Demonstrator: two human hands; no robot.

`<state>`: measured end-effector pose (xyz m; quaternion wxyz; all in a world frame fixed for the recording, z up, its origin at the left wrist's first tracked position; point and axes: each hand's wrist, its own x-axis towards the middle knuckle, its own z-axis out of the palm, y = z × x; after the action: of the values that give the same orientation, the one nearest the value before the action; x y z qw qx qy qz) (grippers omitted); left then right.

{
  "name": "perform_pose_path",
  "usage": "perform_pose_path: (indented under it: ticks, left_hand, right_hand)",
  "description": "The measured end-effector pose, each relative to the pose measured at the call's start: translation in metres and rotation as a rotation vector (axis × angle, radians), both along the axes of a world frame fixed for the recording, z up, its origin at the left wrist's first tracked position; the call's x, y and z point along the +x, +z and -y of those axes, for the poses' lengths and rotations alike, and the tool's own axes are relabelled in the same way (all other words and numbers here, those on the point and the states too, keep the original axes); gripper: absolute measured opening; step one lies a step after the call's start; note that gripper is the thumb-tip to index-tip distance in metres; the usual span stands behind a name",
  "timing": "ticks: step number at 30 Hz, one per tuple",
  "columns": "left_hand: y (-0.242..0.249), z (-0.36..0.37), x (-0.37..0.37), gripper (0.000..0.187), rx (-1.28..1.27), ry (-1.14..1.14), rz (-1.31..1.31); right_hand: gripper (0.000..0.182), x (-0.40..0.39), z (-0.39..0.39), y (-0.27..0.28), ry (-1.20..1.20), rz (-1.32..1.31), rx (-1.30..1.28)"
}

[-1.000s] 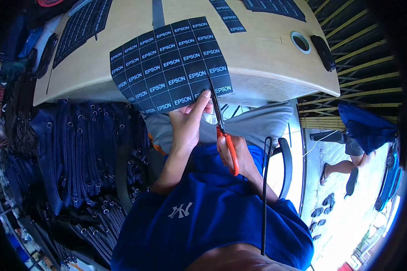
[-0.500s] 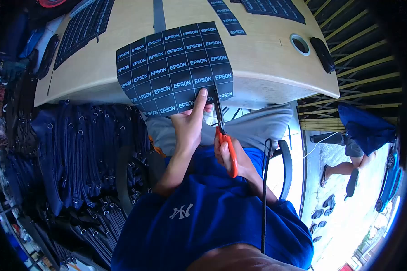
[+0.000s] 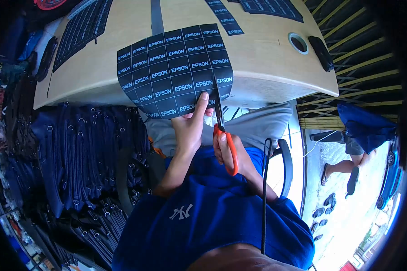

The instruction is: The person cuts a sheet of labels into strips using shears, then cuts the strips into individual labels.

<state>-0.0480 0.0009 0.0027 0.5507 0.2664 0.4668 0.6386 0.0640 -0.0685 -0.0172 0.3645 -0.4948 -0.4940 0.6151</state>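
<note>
A black sheet (image 3: 172, 67) printed with rows of EPSON labels is held over the table's front edge. My left hand (image 3: 190, 124) grips its lower edge, thumb on top and fingers underneath. My right hand (image 3: 229, 152) is closed around the orange handles of the scissors (image 3: 231, 158). The scissor blades point up and lie at the sheet's lower right part, just right of my left thumb, with a slit running along them between two label columns.
On the wooden table (image 3: 257, 54) lie more printed sheets (image 3: 83, 31), a label strip (image 3: 226, 18) and a tape roll (image 3: 298, 43). Dark straps (image 3: 77, 153) hang at the left. Beyond the folding gate, a person's leg (image 3: 341, 168) shows at the right.
The scissor blades sit slightly higher along the sheet, and its right-hand strip has shifted a little. Both hands keep their holds.
</note>
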Motion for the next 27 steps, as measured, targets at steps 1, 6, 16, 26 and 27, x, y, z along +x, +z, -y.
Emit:
perform_pose_path:
  ticks: [1,6,16,26,27]
  left_hand:
    - [0.000,0.000,0.000,0.013,-0.003,0.001,0.004]
    - [0.001,0.000,0.001,0.013,0.011,-0.002,0.014]
    - [0.000,0.002,0.001,0.013,0.023,-0.001,0.010]
    - [0.001,0.015,0.001,0.015,0.025,-0.063,0.021]
    - [0.000,0.015,0.001,0.015,0.024,-0.063,0.021]
  right_hand:
    - [0.056,0.001,0.000,0.002,0.003,0.014,-0.005]
    - [0.056,0.000,0.001,0.002,-0.014,0.042,0.006]
    - [0.038,0.000,0.002,-0.006,-0.012,0.095,0.021]
    - [0.042,0.003,-0.003,-0.004,0.000,0.015,0.065]
    - [0.042,0.001,-0.003,-0.004,0.000,0.015,0.065]
